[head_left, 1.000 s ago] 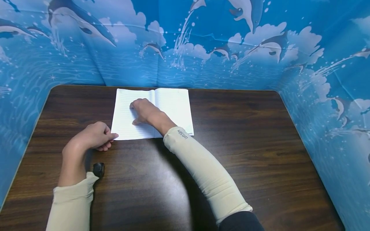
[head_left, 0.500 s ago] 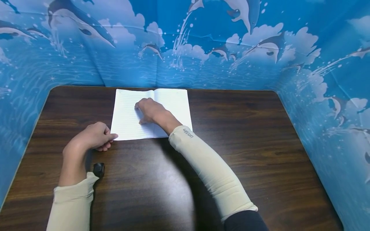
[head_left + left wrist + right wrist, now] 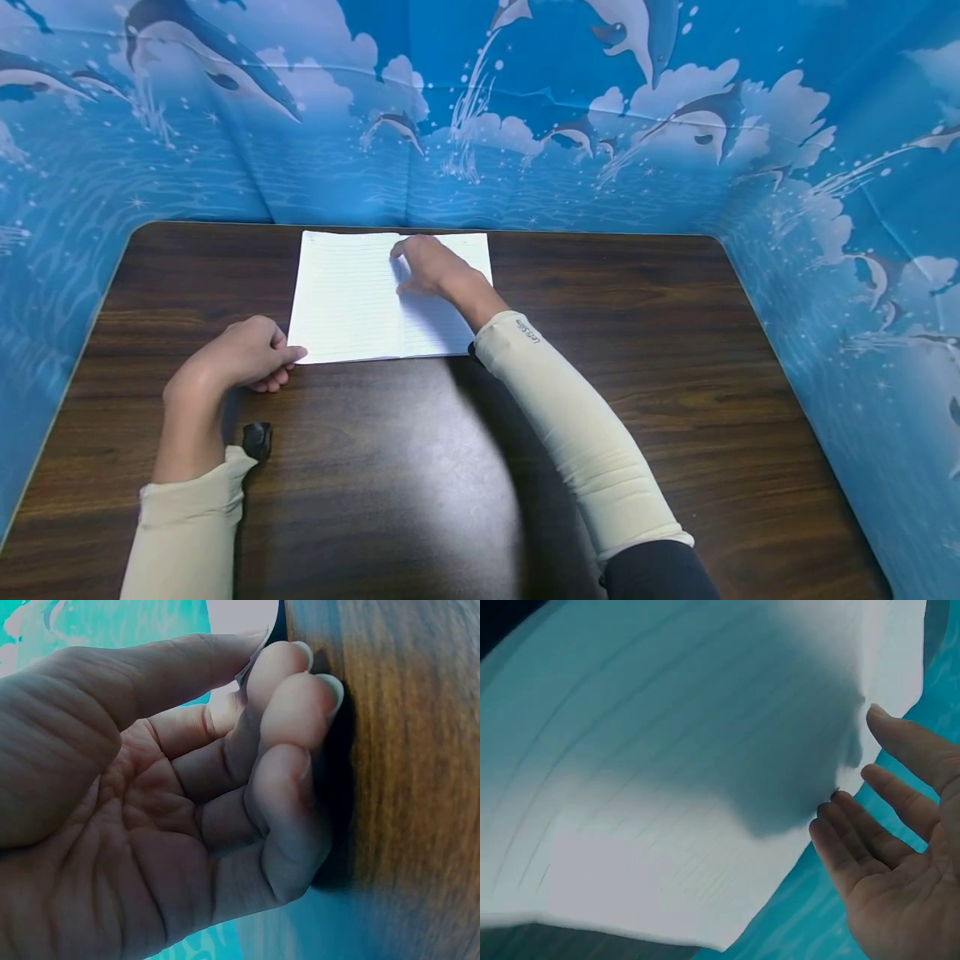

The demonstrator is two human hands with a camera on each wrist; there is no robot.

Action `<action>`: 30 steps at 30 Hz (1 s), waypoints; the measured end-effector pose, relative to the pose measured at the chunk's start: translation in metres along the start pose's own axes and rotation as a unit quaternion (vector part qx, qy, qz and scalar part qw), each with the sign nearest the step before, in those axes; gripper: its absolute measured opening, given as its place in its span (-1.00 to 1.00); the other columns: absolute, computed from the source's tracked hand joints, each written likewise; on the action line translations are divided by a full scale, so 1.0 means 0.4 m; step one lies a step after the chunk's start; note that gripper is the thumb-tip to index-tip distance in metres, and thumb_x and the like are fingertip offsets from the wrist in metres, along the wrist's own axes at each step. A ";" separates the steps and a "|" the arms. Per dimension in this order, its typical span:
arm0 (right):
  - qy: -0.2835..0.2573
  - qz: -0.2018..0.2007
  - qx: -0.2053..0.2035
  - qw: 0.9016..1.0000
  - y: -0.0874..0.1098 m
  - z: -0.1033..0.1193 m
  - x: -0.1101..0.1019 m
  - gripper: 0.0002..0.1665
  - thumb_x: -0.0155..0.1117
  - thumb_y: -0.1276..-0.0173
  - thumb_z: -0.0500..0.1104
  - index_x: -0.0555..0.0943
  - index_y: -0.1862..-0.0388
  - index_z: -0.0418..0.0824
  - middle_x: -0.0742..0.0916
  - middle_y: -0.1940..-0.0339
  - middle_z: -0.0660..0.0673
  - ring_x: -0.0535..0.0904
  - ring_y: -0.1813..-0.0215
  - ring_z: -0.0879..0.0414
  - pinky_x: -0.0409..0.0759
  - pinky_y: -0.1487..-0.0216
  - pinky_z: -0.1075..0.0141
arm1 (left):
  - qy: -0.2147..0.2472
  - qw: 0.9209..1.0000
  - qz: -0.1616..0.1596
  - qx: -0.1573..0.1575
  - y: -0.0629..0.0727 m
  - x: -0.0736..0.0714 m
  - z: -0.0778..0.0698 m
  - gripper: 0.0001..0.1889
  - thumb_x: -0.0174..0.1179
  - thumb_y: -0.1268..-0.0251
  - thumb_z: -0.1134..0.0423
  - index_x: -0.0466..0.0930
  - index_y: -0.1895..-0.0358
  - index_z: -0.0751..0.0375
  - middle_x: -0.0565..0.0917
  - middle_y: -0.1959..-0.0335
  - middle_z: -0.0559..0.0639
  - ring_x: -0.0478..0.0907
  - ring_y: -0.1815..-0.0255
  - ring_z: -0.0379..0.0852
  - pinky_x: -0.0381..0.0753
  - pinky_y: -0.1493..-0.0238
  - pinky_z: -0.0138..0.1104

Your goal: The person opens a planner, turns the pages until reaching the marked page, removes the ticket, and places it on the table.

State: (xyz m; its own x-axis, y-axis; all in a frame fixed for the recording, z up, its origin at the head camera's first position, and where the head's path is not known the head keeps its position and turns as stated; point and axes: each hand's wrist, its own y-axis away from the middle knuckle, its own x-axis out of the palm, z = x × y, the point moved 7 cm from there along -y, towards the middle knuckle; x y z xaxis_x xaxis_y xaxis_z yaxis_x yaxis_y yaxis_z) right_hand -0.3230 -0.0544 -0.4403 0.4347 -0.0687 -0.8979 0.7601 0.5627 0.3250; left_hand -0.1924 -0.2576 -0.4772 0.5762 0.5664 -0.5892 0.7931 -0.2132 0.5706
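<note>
A lined notebook [image 3: 345,300] lies spread at its middle near the table's far edge, its ruled white pages facing up. With thumb and curled fingers, my left hand [image 3: 238,354] pinches the notebook's near left corner; in the left wrist view that hand [image 3: 172,780] has its thumb tip against the paper's edge. My right hand [image 3: 442,271] reaches over the right page beside the centre fold, its fingers loosely bent and gripping nothing. Seen from the right wrist, that hand's [image 3: 900,832] fingertips are close to the page [image 3: 630,772]; whether they touch it is unclear.
The dark wood-grain table [image 3: 637,358] stretches to the right and in front of the notebook. A blue dolphin-print cloth [image 3: 480,108] stands along its far and side edges. A small black device [image 3: 257,441] is at the left wrist.
My right hand has moved right and slightly away from me, from the left page across the centre fold to the right page. My left hand stays at the notebook's corner.
</note>
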 end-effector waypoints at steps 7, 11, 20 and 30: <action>-0.029 -0.009 0.047 0.998 0.027 -0.094 -0.011 -0.27 0.46 -0.52 -0.07 0.48 -0.58 -0.22 0.53 -0.61 -0.18 0.36 -0.68 -0.08 0.29 -0.68 0.15 | -0.003 1.000 -0.003 0.009 -0.001 -0.002 -0.002 -0.56 0.07 -0.72 0.19 0.61 0.48 0.25 0.64 0.60 -0.04 0.56 0.55 -0.12 0.62 0.41 -0.24; -0.024 -0.020 0.078 0.996 0.036 -0.138 -0.012 -0.24 0.45 -0.52 -0.05 0.45 -0.58 -0.26 0.53 -0.60 -0.24 0.39 -0.65 -0.11 0.33 -0.66 0.10 | -0.004 1.000 -0.005 0.010 -0.001 -0.003 0.000 -0.56 0.08 -0.72 0.20 0.60 0.49 0.25 0.63 0.61 -0.04 0.56 0.55 -0.12 0.62 0.41 -0.23; -0.053 -0.027 0.182 0.981 0.058 -0.226 -0.005 -0.14 0.44 -0.53 0.03 0.36 -0.63 -0.29 0.55 -0.55 -0.24 0.49 -0.54 -0.08 0.47 -0.55 0.05 | -0.006 1.000 -0.003 0.003 -0.002 -0.001 0.005 -0.56 0.08 -0.72 0.18 0.61 0.47 0.26 0.63 0.60 -0.03 0.56 0.54 -0.10 0.60 0.37 -0.22; -0.076 -0.042 0.207 0.974 0.064 -0.248 0.003 -0.17 0.46 -0.51 0.06 0.42 -0.55 -0.34 0.64 -0.41 -0.27 0.59 -0.30 -0.05 0.58 -0.39 0.08 | -0.001 1.000 -0.004 0.007 -0.001 -0.002 0.006 -0.57 0.09 -0.71 0.21 0.61 0.48 0.26 0.64 0.60 -0.03 0.56 0.55 -0.11 0.62 0.40 -0.24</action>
State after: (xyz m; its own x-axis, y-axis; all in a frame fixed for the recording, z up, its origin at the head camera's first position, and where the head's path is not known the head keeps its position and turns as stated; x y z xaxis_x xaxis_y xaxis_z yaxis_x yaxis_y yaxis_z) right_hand -0.3508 0.0417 -0.4624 0.4046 -0.2389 -0.8827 0.9124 0.1707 0.3720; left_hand -0.1928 -0.2598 -0.4785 0.5700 0.5658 -0.5957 0.8007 -0.2199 0.5572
